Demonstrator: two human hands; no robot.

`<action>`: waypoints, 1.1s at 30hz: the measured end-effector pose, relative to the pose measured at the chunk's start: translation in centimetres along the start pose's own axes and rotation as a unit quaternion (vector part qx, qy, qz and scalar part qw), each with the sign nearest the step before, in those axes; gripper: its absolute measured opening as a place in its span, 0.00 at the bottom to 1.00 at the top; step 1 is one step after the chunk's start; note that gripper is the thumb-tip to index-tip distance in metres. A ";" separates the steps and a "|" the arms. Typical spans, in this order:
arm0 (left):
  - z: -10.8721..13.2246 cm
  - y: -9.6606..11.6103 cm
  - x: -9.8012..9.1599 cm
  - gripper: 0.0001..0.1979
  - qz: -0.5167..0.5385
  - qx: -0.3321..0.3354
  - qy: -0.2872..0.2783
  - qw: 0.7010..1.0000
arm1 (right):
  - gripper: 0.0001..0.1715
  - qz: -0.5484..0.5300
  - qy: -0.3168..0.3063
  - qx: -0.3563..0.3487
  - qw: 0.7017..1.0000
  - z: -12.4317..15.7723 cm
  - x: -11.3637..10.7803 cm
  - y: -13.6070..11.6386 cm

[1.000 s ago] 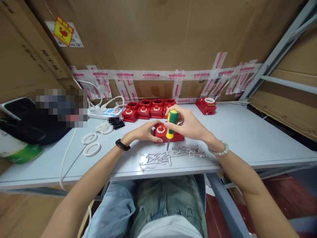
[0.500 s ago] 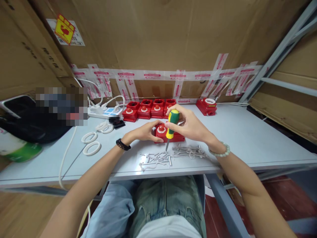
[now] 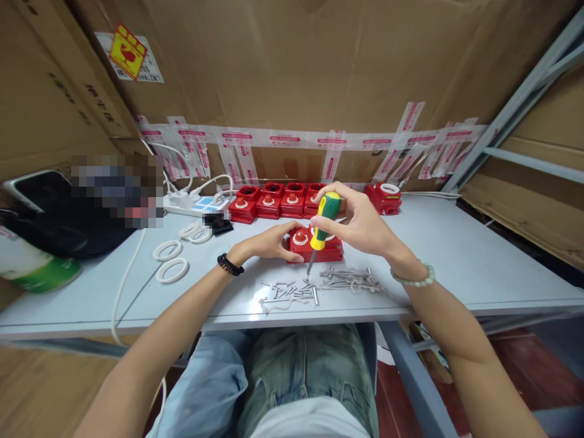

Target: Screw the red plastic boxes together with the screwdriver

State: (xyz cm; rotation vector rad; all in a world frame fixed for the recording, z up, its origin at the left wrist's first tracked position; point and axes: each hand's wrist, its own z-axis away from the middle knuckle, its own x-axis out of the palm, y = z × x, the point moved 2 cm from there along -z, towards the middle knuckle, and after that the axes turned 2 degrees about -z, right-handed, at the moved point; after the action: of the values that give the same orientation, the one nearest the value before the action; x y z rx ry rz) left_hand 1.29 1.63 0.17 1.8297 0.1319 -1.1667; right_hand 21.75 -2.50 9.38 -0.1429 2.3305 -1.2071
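Near the front edge of the tabletop [image 3: 447, 249] lie screws [image 3: 293, 291], with a switch box [image 3: 303, 249] just behind them. Along the back edge, a box row [image 3: 291, 208] stands between a power strip [image 3: 194, 207], left, and a separate unit [image 3: 387, 202], right.

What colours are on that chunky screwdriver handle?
The screwdriver handle is green and yellow, showing best in the head view.

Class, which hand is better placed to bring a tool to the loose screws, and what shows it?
Probably the right hand: it holds the green-and-yellow screwdriver, its tip pointing down by the loose screws. The left hand is occupied, holding the red button box.
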 end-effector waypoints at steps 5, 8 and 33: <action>0.1 0.2 -0.1 0.36 -0.005 0.007 -0.003 1.000 | 0.20 -0.006 0.011 -0.002 1.000 -0.2 -0.3 -0.1; 0.1 0.5 -0.3 0.34 -0.012 0.006 -0.003 1.000 | 0.21 -0.012 0.017 0.004 1.000 -0.2 -0.4 0.0; 0.7 1.4 1.8 0.73 -0.105 -0.053 0.008 0.993 | 0.21 -0.031 0.019 0.003 0.999 -0.3 0.1 0.6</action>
State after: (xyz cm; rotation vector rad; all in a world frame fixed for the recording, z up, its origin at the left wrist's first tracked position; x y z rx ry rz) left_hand 2.57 -0.36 -0.40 1.7623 0.3979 -1.2647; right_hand 21.57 -1.98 8.98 -0.1935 2.3718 -1.2569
